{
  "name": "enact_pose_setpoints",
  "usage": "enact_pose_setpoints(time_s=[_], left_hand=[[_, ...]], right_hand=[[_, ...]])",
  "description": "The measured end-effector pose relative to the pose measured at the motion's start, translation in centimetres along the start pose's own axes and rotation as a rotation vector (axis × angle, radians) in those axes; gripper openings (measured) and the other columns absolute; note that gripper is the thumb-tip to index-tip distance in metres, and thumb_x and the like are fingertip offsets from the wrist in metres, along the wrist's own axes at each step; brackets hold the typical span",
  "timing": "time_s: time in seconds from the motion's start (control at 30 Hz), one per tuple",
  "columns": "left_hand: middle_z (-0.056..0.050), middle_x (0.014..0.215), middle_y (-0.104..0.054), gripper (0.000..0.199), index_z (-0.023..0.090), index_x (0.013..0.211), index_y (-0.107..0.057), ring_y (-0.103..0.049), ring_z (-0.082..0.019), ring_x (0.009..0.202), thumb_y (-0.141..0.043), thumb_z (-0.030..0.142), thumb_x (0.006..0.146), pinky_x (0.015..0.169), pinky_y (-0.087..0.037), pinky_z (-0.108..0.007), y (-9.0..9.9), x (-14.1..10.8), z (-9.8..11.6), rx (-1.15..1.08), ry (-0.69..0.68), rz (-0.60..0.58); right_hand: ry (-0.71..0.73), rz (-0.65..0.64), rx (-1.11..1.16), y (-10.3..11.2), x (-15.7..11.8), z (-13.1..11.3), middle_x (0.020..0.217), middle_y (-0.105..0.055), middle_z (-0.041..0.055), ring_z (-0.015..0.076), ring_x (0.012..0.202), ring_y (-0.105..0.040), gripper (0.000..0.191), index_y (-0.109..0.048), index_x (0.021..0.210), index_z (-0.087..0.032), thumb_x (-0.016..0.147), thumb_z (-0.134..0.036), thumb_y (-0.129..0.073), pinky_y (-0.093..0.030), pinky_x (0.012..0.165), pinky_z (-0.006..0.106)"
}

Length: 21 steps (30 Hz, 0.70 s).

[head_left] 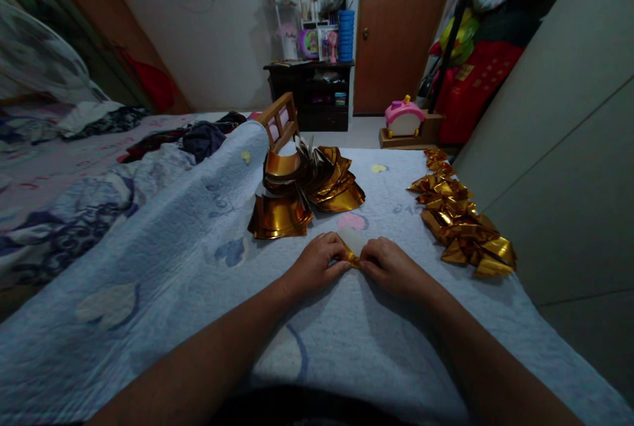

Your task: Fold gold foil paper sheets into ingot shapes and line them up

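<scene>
A sheet of gold foil paper (352,258), partly folded with its pale back showing, lies between my two hands on the bed cover. My left hand (321,259) pinches its left side, thumb against fingers. On its right side my right hand (385,265) is closed in the same way. Just beyond my left hand stand fanned stacks of gold foil sheets (283,216), curled and overlapping. To the right, a row of folded gold foil pieces (458,221) runs along the bed's edge.
A pale blue quilted cover (198,307) with heart patterns lies under everything. Behind the foil stacks stands a small wooden frame (281,119). Farther off are a pink toy (403,115), a dark cabinet (310,99) and a door (401,36). A pale panel (569,181) borders the right.
</scene>
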<state>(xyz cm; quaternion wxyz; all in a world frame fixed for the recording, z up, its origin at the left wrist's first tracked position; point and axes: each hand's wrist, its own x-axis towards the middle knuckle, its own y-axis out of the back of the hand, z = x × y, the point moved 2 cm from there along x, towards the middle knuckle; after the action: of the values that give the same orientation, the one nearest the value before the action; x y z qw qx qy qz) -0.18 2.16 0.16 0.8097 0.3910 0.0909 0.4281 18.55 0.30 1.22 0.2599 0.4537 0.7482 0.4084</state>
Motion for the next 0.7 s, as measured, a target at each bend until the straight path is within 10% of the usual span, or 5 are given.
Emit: enact_pose_setpoints(time_s=[0.7], left_hand=[[-0.005, 0.093, -0.06, 0.014, 0.017, 0.076, -0.064, -0.056, -0.02, 0.094, -0.067, 0.022, 0.088, 0.085, -0.044, -0.034, -0.35, 0.09, 0.48, 0.113, 0.072, 0.02]], right_hand=[[-0.15, -0.009, -0.198, 0.05, 0.25, -0.67, 0.083, -0.073, 0.0094, 0.0199, 0.078, -0.061, 0.022, -0.074, 0.08, -0.016, 0.091, -0.025, -0.057, -0.034, 0.069, 0.03]])
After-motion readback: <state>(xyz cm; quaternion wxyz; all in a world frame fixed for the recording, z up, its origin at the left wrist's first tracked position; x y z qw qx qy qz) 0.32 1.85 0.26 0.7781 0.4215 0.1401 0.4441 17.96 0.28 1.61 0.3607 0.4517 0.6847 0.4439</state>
